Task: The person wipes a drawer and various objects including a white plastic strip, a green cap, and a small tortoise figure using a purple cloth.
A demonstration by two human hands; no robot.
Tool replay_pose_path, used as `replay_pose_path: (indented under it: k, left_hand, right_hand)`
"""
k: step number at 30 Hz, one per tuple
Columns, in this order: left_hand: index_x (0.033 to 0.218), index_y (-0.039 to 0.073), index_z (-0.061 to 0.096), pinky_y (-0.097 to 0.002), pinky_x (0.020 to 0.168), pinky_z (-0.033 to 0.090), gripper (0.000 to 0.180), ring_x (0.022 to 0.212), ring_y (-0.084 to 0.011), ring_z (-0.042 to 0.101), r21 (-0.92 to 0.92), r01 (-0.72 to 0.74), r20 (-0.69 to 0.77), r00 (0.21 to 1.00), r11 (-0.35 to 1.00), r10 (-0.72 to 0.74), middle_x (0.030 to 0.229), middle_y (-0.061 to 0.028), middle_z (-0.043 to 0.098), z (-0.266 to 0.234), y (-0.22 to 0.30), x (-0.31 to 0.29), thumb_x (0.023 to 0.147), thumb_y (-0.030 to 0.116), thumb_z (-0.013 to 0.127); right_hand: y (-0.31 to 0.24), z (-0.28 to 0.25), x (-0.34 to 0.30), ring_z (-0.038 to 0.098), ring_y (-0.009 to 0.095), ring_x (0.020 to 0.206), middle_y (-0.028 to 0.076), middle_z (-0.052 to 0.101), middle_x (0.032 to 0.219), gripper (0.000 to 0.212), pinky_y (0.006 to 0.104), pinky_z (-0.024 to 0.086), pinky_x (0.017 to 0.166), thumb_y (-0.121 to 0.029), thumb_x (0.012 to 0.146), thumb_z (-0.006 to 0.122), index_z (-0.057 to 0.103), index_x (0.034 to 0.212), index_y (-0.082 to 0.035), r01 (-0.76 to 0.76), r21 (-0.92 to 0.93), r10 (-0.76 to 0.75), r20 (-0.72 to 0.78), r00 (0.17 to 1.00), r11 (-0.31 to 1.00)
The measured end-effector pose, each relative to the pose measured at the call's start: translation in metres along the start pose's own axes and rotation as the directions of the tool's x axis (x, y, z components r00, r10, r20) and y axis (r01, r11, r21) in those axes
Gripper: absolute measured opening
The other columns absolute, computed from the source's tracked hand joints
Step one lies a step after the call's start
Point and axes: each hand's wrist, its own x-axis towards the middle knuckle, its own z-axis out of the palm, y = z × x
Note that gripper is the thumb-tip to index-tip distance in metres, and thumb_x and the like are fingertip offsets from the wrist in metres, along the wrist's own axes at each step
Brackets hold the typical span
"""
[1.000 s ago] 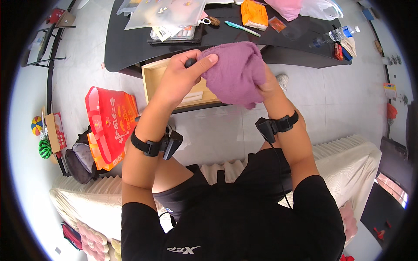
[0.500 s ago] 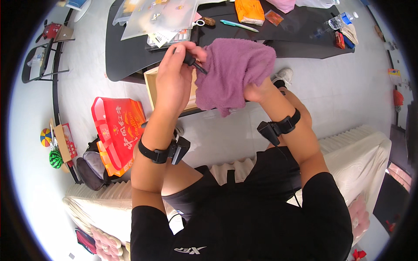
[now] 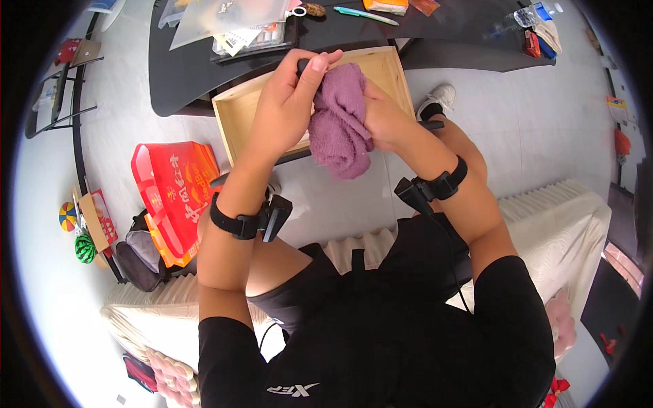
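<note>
A purple towel (image 3: pixel 340 139) hangs bunched between my two hands, above the open wooden drawer (image 3: pixel 243 112). My left hand (image 3: pixel 284 102) is closed around a black-handled tool, which looks like a screwdriver (image 3: pixel 302 66); only a bit of its handle shows between thumb and fingers. The towel covers the rest of the tool. From the right side, my right hand (image 3: pixel 386 117) grips the towel, its fingertips hidden behind the folds. The towel's lower end droops over the drawer's front edge.
On the black table (image 3: pixel 177 75) lie a plastic folder (image 3: pixel 224 20), a teal pen (image 3: pixel 366 15), an orange packet (image 3: pixel 386 5) and a water bottle (image 3: pixel 537 13). A red bag (image 3: pixel 170 183) stands on the floor at left. Behind me is a cream-covered sofa (image 3: pixel 544 224).
My right hand has gathered the spread towel into a tighter bunch and come closer to my left hand. The towel now covers the tool's shaft. More of the drawer shows.
</note>
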Motion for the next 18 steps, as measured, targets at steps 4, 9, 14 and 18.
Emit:
replay_pose_path:
  k: [4, 9, 14, 18]
  left_hand:
    - [0.087, 0.001, 0.062, -0.0261, 0.048, 0.036, 0.034, 0.052, -0.0076, 0.045, 0.308, -0.056, -0.17, 0.979, 0.95, 0.112, 0.059, -0.0057, 0.054, 0.008, 0.012, 0.0, 0.093, 0.033, 0.057]
    - [0.073, -0.001, 0.06, -0.0254, 0.045, 0.036, 0.032, 0.047, -0.0078, 0.044, 0.442, -0.064, -0.29, 0.934, 0.895, 0.209, 0.054, -0.0036, 0.052, 0.015, 0.024, -0.005, 0.088, 0.028, 0.063]
    - [0.073, -0.001, 0.059, -0.0251, 0.042, 0.035, 0.033, 0.044, -0.0073, 0.043, 0.428, -0.054, -0.35, 0.91, 0.902, 0.221, 0.047, -0.0029, 0.05, 0.011, 0.02, -0.009, 0.089, 0.028, 0.062]
    - [0.074, -0.001, 0.059, -0.0232, 0.045, 0.035, 0.034, 0.048, -0.006, 0.043, 0.415, -0.021, -0.397, 0.895, 0.909, 0.203, 0.05, -0.0031, 0.051, 0.004, 0.019, -0.012, 0.09, 0.029, 0.061]
  right_hand:
    - [-0.009, 0.003, -0.006, 0.062, 0.014, 0.085, 0.006, 0.06, 0.097, 0.024, 0.0311, 0.054, 0.074, -0.021, 0.096, 0.051, 0.053, 0.111, -0.003, 0.036, 0.05, -0.038, 0.022, 0.999, 0.998]
    - [-0.01, -0.011, -0.006, 0.061, 0.013, 0.083, 0.005, 0.062, 0.095, 0.021, 0.0293, 0.052, 0.075, -0.018, 0.095, 0.051, 0.057, 0.106, -0.001, 0.221, -0.355, -0.16, 0.193, 0.968, 0.908]
    - [-0.014, 0.0, -0.007, 0.06, 0.012, 0.083, 0.004, 0.062, 0.094, 0.02, 0.0275, 0.05, 0.075, -0.015, 0.094, 0.052, 0.059, 0.107, -0.002, 0.153, -0.312, -0.11, 0.151, 0.982, 0.938]
    - [-0.015, 0.011, -0.013, 0.06, 0.011, 0.084, 0.004, 0.062, 0.094, 0.019, 0.0276, 0.05, 0.077, -0.014, 0.093, 0.053, 0.059, 0.107, -0.002, 0.02, -0.055, -0.02, 0.006, 1.0, 0.998]
